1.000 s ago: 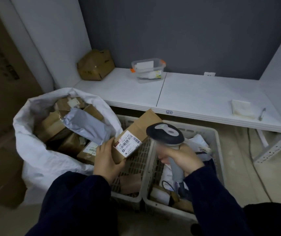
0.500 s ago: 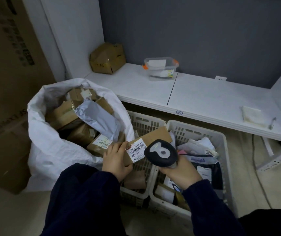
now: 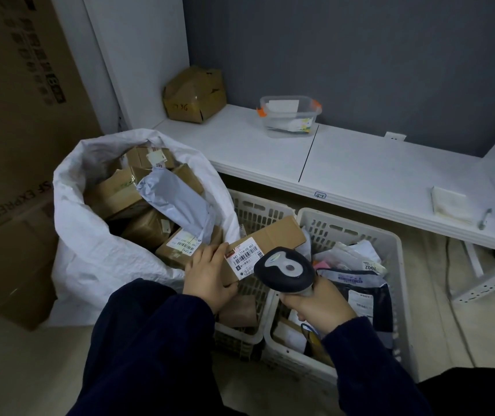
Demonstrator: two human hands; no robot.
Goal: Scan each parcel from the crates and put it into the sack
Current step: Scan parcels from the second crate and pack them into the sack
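My left hand (image 3: 208, 276) grips a flat brown cardboard parcel (image 3: 273, 235) with a white barcode label facing up, held over the left crate (image 3: 255, 211). In my right hand (image 3: 318, 304) is a grey and black handheld scanner (image 3: 285, 270), its head right beside the label. The white woven sack (image 3: 90, 250) stands open to the left, holding several brown boxes and a grey mailer bag. The right crate (image 3: 351, 228) holds several soft mailers and bags.
A low white shelf (image 3: 360, 163) runs behind the crates, with a crumpled brown box (image 3: 195, 96), a clear plastic tub (image 3: 289, 115), a white pad (image 3: 450, 202) and a pen on it. Large cardboard cartons (image 3: 15, 145) stand at the left. A small brown parcel (image 3: 237, 310) lies in the left crate.
The parcel has tipped from steep to nearly flat and dropped lower over the left crate. My right hand brought the scanner down and left, close to the label. The view shifted left.
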